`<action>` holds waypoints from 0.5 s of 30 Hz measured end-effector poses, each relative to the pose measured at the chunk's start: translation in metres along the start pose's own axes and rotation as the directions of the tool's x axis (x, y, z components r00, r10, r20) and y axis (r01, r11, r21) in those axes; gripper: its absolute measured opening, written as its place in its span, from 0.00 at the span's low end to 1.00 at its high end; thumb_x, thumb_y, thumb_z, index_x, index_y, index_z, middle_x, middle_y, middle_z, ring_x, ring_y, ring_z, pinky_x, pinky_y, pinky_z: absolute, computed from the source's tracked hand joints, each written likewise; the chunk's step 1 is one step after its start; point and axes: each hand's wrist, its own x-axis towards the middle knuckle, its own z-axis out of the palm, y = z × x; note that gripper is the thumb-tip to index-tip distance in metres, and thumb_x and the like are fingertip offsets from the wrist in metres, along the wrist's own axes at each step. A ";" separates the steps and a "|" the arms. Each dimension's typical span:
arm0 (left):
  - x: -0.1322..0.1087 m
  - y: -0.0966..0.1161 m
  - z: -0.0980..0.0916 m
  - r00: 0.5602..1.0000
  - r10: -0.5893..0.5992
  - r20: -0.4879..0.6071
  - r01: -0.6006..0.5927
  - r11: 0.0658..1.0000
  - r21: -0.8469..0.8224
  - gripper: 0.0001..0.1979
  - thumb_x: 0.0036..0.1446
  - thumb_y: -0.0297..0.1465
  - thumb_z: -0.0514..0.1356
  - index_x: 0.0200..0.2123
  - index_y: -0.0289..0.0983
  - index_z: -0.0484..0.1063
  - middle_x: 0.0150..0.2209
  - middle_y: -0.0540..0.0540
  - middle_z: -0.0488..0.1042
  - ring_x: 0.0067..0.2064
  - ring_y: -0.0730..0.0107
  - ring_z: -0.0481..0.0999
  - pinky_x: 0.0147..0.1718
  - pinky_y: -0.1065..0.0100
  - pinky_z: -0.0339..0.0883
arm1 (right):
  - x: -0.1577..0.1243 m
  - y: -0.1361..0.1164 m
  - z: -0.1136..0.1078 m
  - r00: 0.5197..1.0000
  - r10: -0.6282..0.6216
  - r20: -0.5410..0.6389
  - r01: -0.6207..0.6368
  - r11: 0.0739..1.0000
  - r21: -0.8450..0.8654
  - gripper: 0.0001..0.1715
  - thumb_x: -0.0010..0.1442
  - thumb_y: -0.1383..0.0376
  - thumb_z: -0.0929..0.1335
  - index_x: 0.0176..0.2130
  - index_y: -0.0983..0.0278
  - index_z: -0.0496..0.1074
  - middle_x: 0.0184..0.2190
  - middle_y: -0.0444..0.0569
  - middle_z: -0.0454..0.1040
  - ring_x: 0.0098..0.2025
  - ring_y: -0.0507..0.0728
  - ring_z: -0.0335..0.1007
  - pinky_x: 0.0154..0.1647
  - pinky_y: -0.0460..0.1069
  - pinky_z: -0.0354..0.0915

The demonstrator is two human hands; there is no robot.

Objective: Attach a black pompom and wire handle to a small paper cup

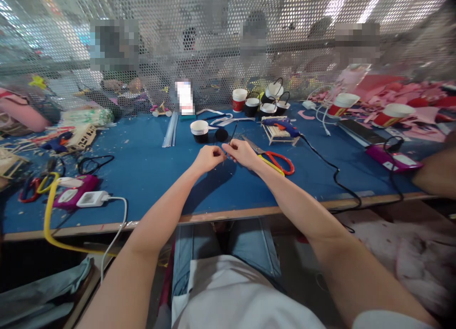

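"How's the right hand (242, 153)?"
"Pinching a thin black strip (233, 132), tip toward one o'clock."
"And the left hand (209, 159)?"
"Fingers curled together, grip contents unclear; a cup (200, 131) stands at its eleven o'clock."

On the table (142, 177), scissors (274, 170) lie right of the right hand (244, 153); behind them, a glue gun (290, 128) rests on a rack (273, 134); a cup (200, 133) stands behind the left hand (209, 159), before a phone (185, 98); a power strip (76, 192) lies left.
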 end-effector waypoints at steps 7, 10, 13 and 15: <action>0.002 -0.005 -0.005 0.994 0.000 0.105 0.015 0.990 -0.141 0.11 0.44 0.34 0.60 0.26 0.31 0.72 0.23 0.48 0.71 0.24 0.77 0.64 0.24 0.73 0.57 | -0.002 -0.005 -0.003 0.999 0.031 0.020 -0.032 0.999 0.032 0.16 0.58 0.58 0.64 0.24 0.64 0.60 0.16 0.41 0.64 0.17 0.47 0.59 0.17 0.43 0.58; 0.003 -0.008 -0.007 0.993 -0.001 0.121 0.017 0.991 -0.136 0.11 0.44 0.34 0.60 0.29 0.31 0.73 0.25 0.48 0.72 0.25 0.76 0.66 0.26 0.72 0.59 | -0.001 -0.006 -0.003 0.999 0.049 0.007 -0.049 0.998 0.029 0.15 0.59 0.60 0.64 0.24 0.64 0.59 0.16 0.41 0.63 0.17 0.47 0.59 0.17 0.42 0.58; 0.004 -0.009 -0.008 0.994 0.003 0.110 0.007 0.996 -0.094 0.11 0.44 0.33 0.59 0.28 0.30 0.73 0.25 0.47 0.72 0.25 0.76 0.67 0.26 0.72 0.59 | -0.001 -0.005 -0.003 0.998 0.054 0.016 -0.054 0.998 0.020 0.14 0.59 0.61 0.64 0.25 0.64 0.59 0.17 0.41 0.64 0.17 0.46 0.59 0.17 0.42 0.57; 0.005 -0.010 -0.007 0.996 0.018 0.092 -0.014 0.999 -0.045 0.11 0.45 0.33 0.59 0.28 0.30 0.73 0.25 0.47 0.73 0.25 0.75 0.67 0.26 0.72 0.59 | -0.001 -0.005 -0.003 0.999 0.046 0.024 -0.046 0.999 0.007 0.14 0.59 0.60 0.63 0.25 0.64 0.59 0.17 0.41 0.63 0.17 0.46 0.59 0.17 0.42 0.57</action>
